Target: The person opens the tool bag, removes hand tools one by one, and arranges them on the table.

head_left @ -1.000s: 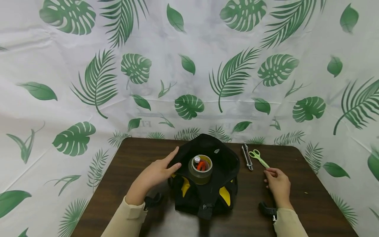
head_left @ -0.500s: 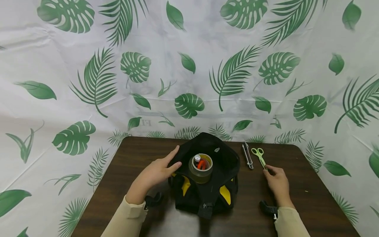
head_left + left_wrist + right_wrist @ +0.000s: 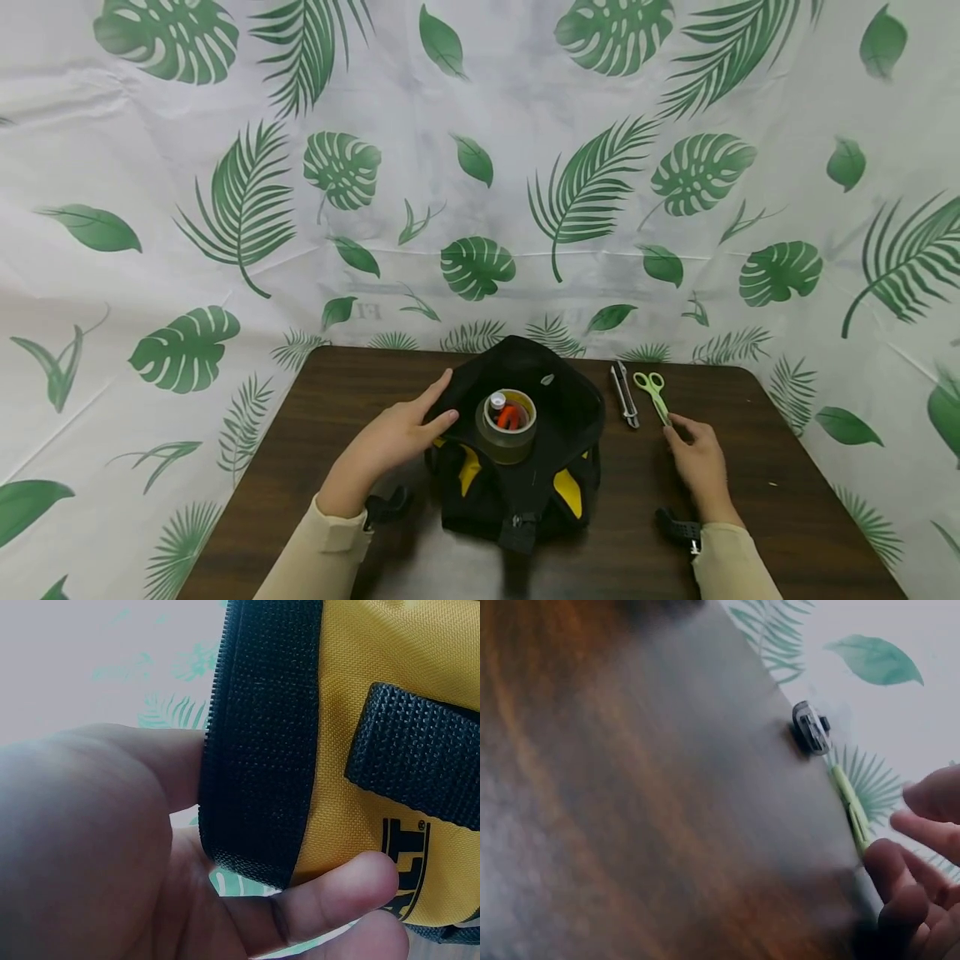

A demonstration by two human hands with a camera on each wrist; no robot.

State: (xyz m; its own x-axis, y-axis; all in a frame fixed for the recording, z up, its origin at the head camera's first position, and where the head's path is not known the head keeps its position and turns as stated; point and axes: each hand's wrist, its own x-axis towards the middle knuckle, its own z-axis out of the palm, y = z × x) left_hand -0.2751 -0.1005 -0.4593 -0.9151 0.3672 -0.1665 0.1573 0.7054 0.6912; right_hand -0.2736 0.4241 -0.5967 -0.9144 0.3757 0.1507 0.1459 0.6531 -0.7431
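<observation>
The step in hand looks like getting the scissors, which are to the right of the bag. The right hand is at their blade end, with its fingers close together, and seems to pinch the tip. I can't tell if the scissors lie flat on the tabletop or are a bit up. The left hand is at the left side of the bag and holds its edge, with the edge between thumb and fingers, so the top is wide open.

The next move seems to need a firm pinch on the scissors, a lift, and a bag that does not shift or close.

Now I count. There is one bag. There is one tape roll, in the bag's opening. In the roll's hole I see one red thing and one white cap. There is one pair of scissors. There is one cutter, between the bag and the scissors.
</observation>
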